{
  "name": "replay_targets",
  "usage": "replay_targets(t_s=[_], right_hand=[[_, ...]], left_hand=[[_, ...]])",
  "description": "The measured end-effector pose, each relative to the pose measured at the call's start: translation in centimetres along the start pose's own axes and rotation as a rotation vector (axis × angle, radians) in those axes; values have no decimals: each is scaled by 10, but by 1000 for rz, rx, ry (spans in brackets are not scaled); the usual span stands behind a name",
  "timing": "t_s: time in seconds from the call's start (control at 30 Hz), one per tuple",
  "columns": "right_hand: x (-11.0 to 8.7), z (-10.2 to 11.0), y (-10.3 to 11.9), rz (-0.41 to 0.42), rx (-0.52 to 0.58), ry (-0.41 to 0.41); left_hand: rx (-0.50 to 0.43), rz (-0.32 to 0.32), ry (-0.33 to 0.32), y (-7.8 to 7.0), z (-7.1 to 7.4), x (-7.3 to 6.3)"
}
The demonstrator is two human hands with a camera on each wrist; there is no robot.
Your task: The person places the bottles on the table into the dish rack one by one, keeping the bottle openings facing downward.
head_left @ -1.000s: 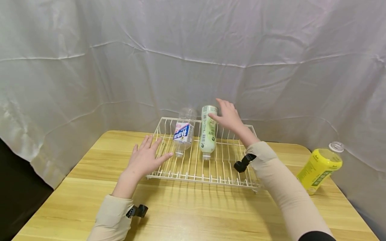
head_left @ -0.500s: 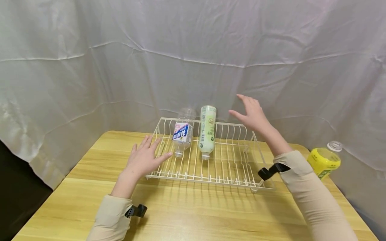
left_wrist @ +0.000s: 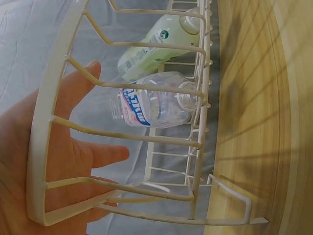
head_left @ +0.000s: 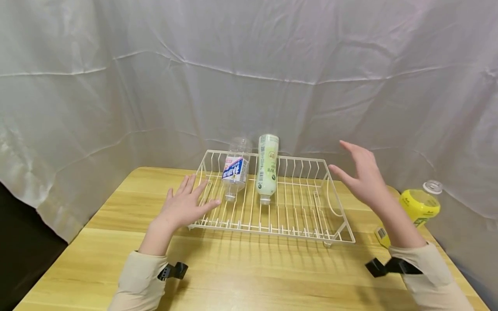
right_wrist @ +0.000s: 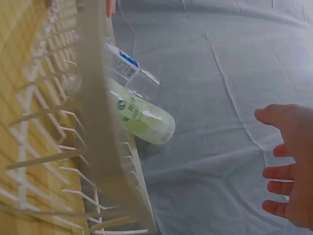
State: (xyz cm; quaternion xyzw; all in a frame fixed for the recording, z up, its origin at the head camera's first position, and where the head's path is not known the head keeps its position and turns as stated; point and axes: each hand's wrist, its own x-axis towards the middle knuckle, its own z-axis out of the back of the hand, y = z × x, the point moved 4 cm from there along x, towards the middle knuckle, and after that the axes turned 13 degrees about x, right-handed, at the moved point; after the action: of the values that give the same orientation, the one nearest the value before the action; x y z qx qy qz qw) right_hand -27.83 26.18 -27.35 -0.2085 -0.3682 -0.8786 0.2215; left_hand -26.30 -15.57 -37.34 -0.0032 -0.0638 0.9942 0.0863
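A white wire dish rack stands on the table. Two bottles lean neck-down in it: a clear plastic bottle with a blue and white label, and a pale green bottle to its right. My left hand, fingers spread, is at the rack's left side, near the clear bottle and apart from it; whether it touches the wires I cannot tell. My right hand is in the air past the rack's right end, thumb and fingers apart, holding nothing. Behind my right forearm stands a yellow-labelled bottle, partly hidden.
The wooden table extends in front of the rack. A grey curtain hangs close behind the table and along both sides. A dark area lies beyond the table's left edge.
My right hand has moved right, away from the pale green bottle, toward the yellow-labelled bottle. The green bottle stays leaning in the rack. My left hand has hardly moved.
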Motion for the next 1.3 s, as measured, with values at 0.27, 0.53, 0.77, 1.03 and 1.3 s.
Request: replay_targets(t_s=[0.27, 0.53, 0.77, 1.03, 1.3], right_hand=[[-60, 7, 1, 144, -30, -211], [-111, 15, -16, 204, -38, -317], [-145, 20, -38, 144, -75, -349], [-170, 27, -63, -31, -114, -358], [-188, 47, -93, -242, -220, -350]], left_hand=[[2, 6, 0, 0, 0, -1], [15, 22, -13, 0, -3, -1], [3, 22, -16, -1, -2, -1], [0, 23, -15, -1, -2, -2], [5, 21, -16, -1, -1, -2]])
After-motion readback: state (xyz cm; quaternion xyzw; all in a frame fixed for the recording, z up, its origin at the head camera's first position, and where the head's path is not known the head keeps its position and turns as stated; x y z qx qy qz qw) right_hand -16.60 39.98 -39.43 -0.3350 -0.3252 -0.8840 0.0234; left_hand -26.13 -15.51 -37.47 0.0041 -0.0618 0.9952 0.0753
